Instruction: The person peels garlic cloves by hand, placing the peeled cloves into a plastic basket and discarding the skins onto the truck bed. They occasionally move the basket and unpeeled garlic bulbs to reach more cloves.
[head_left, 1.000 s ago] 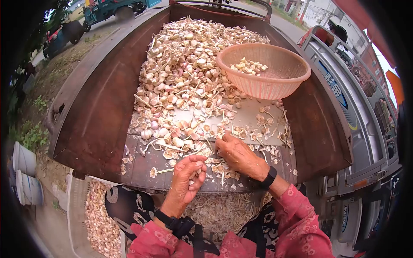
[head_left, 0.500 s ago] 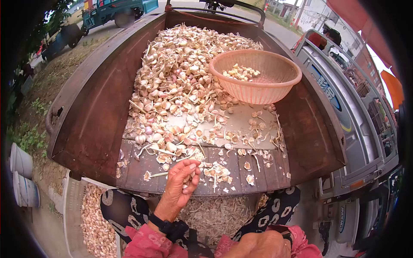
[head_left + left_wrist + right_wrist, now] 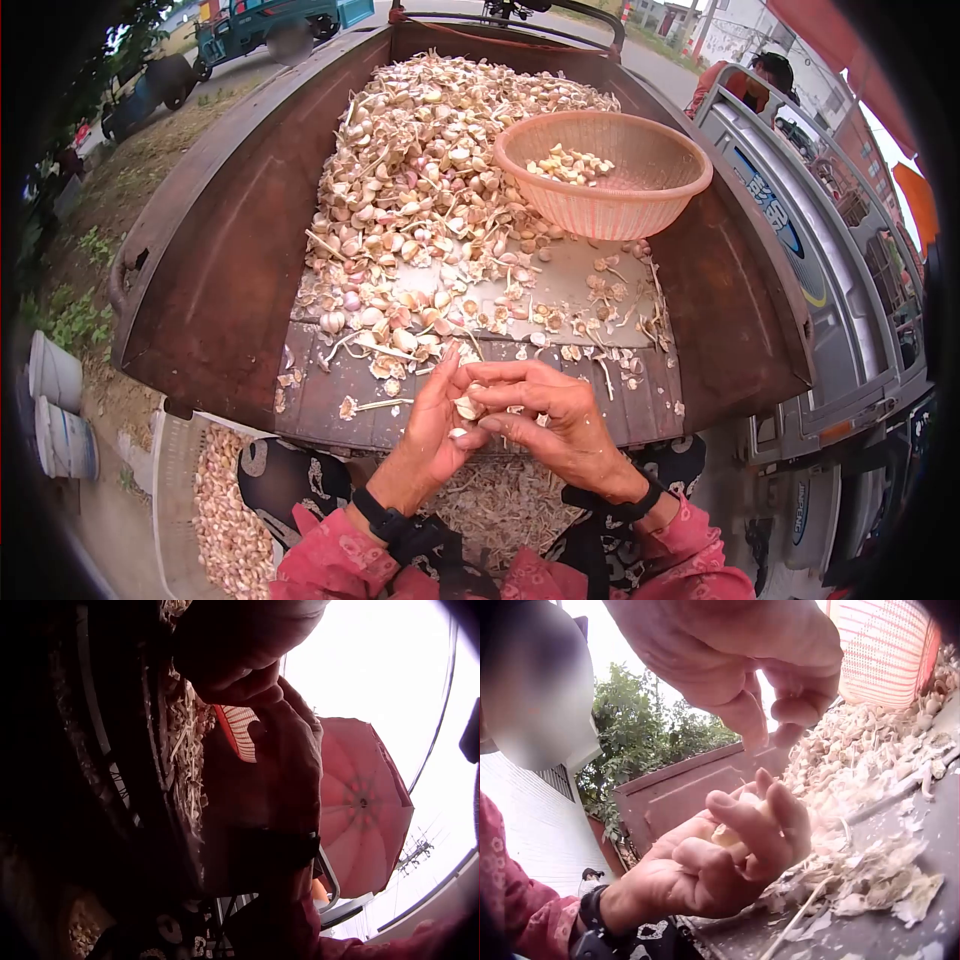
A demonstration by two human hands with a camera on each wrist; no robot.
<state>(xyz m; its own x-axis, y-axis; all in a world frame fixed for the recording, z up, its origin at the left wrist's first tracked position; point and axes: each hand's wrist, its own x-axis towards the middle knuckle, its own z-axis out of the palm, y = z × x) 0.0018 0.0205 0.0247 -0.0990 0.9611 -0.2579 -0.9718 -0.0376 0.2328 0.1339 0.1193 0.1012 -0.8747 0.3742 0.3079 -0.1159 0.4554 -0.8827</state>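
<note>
Clove-splitting step: left hand [image 3: 435,420] cups a garlic bulb [image 3: 466,406], right hand [image 3: 555,415] pinches it; next, I judge, prying cloves apart.

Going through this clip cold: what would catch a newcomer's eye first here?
First the big heap of garlic spread along the rusty cart bed, with a pink basket holding a few peeled cloves at its right side. Then, at the bed's near edge, the left hand cups a garlic piece while the right hand meets it, fingers pinching at it. Loose skins litter the boards around them.
</note>
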